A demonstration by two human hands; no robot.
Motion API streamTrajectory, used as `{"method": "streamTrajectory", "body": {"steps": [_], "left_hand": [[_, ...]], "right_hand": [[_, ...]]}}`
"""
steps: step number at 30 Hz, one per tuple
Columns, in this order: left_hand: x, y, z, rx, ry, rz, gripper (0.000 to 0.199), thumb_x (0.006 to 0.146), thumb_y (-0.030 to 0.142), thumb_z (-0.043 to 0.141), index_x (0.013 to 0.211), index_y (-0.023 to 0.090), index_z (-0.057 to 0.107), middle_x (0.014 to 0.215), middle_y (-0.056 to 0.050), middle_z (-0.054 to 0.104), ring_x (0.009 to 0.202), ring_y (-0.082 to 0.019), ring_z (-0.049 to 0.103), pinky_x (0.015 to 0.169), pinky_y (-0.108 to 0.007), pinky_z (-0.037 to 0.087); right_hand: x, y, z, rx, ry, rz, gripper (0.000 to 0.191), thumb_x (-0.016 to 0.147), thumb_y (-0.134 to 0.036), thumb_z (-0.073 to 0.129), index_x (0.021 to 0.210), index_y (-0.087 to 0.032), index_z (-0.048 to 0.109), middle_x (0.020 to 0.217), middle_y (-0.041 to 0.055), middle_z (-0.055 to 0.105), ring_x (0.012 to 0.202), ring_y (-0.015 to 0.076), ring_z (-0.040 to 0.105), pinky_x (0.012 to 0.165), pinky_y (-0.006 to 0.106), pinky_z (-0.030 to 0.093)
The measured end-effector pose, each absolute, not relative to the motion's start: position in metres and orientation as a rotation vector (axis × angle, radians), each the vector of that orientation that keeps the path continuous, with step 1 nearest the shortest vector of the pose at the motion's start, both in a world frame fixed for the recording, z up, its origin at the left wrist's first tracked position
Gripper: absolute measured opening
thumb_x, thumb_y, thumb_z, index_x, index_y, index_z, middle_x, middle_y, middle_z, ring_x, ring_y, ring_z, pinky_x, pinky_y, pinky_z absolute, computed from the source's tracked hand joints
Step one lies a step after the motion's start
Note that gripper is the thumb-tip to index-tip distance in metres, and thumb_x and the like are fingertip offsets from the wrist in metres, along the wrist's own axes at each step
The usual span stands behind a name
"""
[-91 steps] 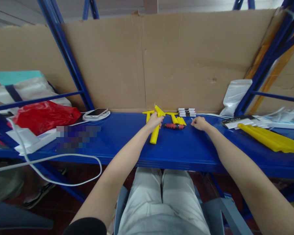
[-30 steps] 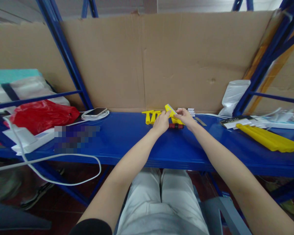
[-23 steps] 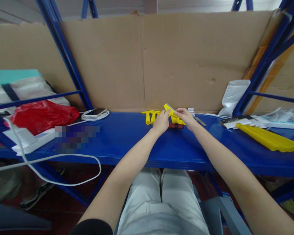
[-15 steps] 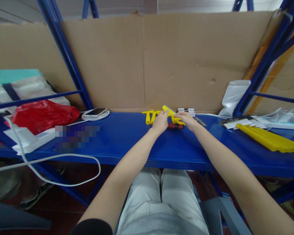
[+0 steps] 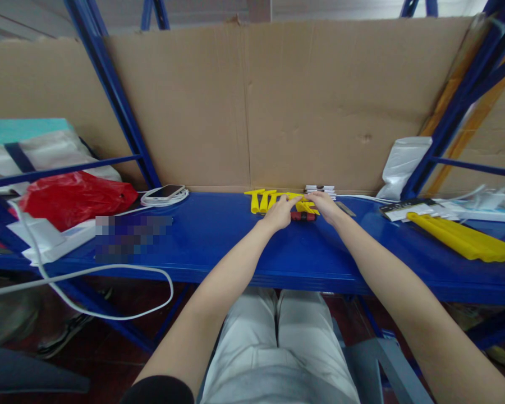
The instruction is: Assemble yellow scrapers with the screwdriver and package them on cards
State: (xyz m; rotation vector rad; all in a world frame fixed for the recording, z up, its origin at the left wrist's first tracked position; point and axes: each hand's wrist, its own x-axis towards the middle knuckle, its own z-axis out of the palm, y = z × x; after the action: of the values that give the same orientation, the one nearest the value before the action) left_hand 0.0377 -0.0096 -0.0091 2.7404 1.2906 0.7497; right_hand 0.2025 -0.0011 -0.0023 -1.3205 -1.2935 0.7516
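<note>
My left hand (image 5: 280, 214) is closed on a yellow scraper-like piece (image 5: 293, 196) near the back of the blue table. From the other side, my right hand (image 5: 322, 204) also grips this piece with its fingertips. More yellow T-shaped pieces (image 5: 255, 202) lie side by side just left of my left hand. Another yellow piece (image 5: 306, 207) and a dark red tool (image 5: 303, 216) sit between and below my hands. Behind my right hand is a small stack of white boxes or packs (image 5: 320, 189). A flat metallic strip (image 5: 345, 209) lies to its right.
A phone (image 5: 167, 192) rests on a coiled white cable at the back left. Further left are a red plastic bag (image 5: 78, 197) and a white power strip (image 5: 63, 242). Long yellow pieces (image 5: 463, 238) lie at the right. Cardboard (image 5: 185, 106) stands behind the blue table (image 5: 202, 241).
The yellow piece between my hands has tilted down from its raised, slanted position and now looks flatter. Both hands have shifted only slightly.
</note>
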Motion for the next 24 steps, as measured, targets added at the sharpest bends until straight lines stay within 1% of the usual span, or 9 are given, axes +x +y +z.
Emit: {"method": "streamTrajectory", "body": {"steps": [6, 10, 13, 15, 18, 20, 22, 24], "left_hand": [[0.037, -0.009, -0.011, 2.717, 1.29, 0.752, 0.066, 0.079, 0.002, 0.043, 0.139, 0.028, 0.041, 0.138, -0.01, 0.045, 0.126, -0.024, 0.046, 0.102, -0.04, 0.042], [0.038, -0.007, -0.012, 2.692, 1.259, 0.782, 0.067, 0.077, 0.001, 0.044, 0.139, 0.026, 0.042, 0.136, -0.011, 0.046, 0.125, -0.025, 0.046, 0.102, -0.04, 0.042], [0.039, -0.004, -0.012, 2.642, 1.229, 0.835, 0.069, 0.075, 0.0, 0.046, 0.139, 0.023, 0.041, 0.132, -0.012, 0.049, 0.126, -0.024, 0.046, 0.103, -0.039, 0.041], [0.039, -0.003, -0.011, 2.597, 1.236, 0.868, 0.069, 0.074, 0.0, 0.046, 0.139, 0.02, 0.041, 0.132, -0.012, 0.051, 0.126, -0.023, 0.046, 0.105, -0.038, 0.039], [0.038, -0.003, -0.008, 2.54, 1.264, 0.897, 0.068, 0.073, 0.0, 0.047, 0.14, 0.016, 0.042, 0.131, -0.013, 0.052, 0.128, -0.023, 0.045, 0.107, -0.037, 0.037], [0.037, -0.003, -0.007, 2.515, 1.276, 0.908, 0.069, 0.073, 0.001, 0.047, 0.14, 0.016, 0.042, 0.131, -0.013, 0.052, 0.128, -0.023, 0.044, 0.108, -0.037, 0.035], [0.036, -0.003, -0.006, 2.497, 1.278, 0.914, 0.069, 0.073, 0.001, 0.048, 0.139, 0.017, 0.042, 0.132, -0.013, 0.051, 0.128, -0.023, 0.044, 0.109, -0.037, 0.035], [0.035, -0.003, -0.005, 2.486, 1.264, 0.918, 0.069, 0.072, 0.0, 0.048, 0.14, 0.015, 0.042, 0.133, -0.013, 0.051, 0.129, -0.023, 0.043, 0.109, -0.036, 0.034]], "right_hand": [[0.206, -0.002, -0.004, -1.297, -1.353, 0.788, 0.02, 0.067, -0.034, 0.062, 0.063, -0.019, 0.051, 0.072, 0.0019, 0.059, 0.071, 0.0126, 0.053, 0.062, 0.024, 0.041], [0.207, -0.001, -0.004, -1.252, -1.379, 0.813, 0.019, 0.066, -0.036, 0.061, 0.065, -0.019, 0.053, 0.076, 0.0025, 0.06, 0.077, 0.0137, 0.055, 0.066, 0.024, 0.042], [0.216, 0.004, -0.003, -1.204, -1.368, 0.814, 0.02, 0.071, -0.039, 0.056, 0.069, -0.018, 0.056, 0.081, 0.004, 0.063, 0.081, 0.0152, 0.057, 0.069, 0.026, 0.043], [0.228, 0.009, -0.001, -1.264, -1.346, 0.713, 0.022, 0.075, -0.038, 0.051, 0.07, -0.018, 0.057, 0.083, 0.0057, 0.066, 0.083, 0.017, 0.059, 0.071, 0.028, 0.045], [0.257, 0.013, 0.0, -1.569, -1.324, 0.344, 0.012, 0.072, -0.022, 0.051, 0.062, -0.018, 0.055, 0.077, 0.0082, 0.066, 0.081, 0.0206, 0.06, 0.073, 0.032, 0.044], [0.277, 0.014, -0.002, -1.736, -1.366, 0.115, 0.01, 0.069, -0.015, 0.053, 0.061, -0.019, 0.055, 0.077, 0.0108, 0.067, 0.084, 0.0236, 0.062, 0.075, 0.033, 0.044], [0.296, 0.015, -0.007, -1.879, -1.372, 0.004, 0.013, 0.067, -0.011, 0.056, 0.057, -0.019, 0.055, 0.075, 0.0131, 0.067, 0.085, 0.0264, 0.063, 0.075, 0.034, 0.044], [0.309, 0.016, -0.013, -1.937, -1.44, -0.017, 0.018, 0.064, -0.01, 0.06, 0.05, -0.019, 0.054, 0.067, 0.0145, 0.066, 0.081, 0.0283, 0.063, 0.072, 0.035, 0.044]]}}
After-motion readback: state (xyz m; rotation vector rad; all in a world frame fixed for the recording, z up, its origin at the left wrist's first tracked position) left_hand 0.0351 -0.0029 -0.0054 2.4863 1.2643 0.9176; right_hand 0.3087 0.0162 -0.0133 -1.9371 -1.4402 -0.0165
